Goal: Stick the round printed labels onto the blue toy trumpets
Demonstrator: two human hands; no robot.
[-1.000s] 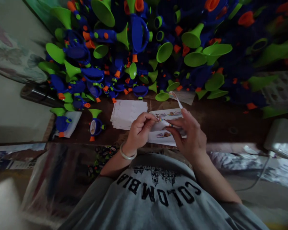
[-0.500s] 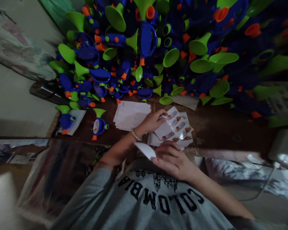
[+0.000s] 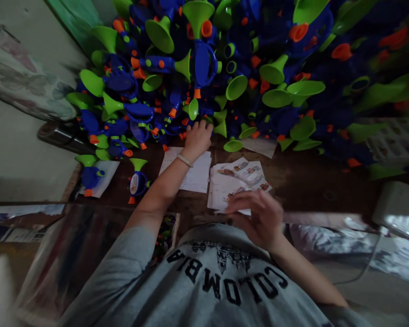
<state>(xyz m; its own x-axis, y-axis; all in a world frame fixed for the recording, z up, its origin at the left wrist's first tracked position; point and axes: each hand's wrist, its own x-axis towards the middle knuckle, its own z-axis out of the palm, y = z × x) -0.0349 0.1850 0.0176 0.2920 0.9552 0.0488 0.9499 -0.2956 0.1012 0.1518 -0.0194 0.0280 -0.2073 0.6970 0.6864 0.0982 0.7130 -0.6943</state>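
My left hand [image 3: 198, 138] reaches to the front of the toy pile, its fingers bent over a blue toy trumpet whose green bell [image 3: 221, 123] shows beside them. Most of that trumpet is hidden by the hand. Over the near edge of a pile of sticker sheets [image 3: 221, 186] is my right hand [image 3: 257, 215], slightly blurred. Its fingers are curved with the thumb apart, and I see nothing held in it. Left of these sheets lies a stack of white paper [image 3: 199, 175], partly under my left forearm.
A large heap of blue, green and orange toy trumpets [image 3: 204, 63] fills the back of the table. One trumpet with an oval label [image 3: 134, 181] lies at the left front, and another trumpet [image 3: 90, 175] rests on paper. A dark cylinder [image 3: 64, 136] lies at the left.
My left hand has moved from the sticker sheets up to the toy pile. The white slip in my right hand is no longer seen there, and that hand has shifted slightly right and forward.
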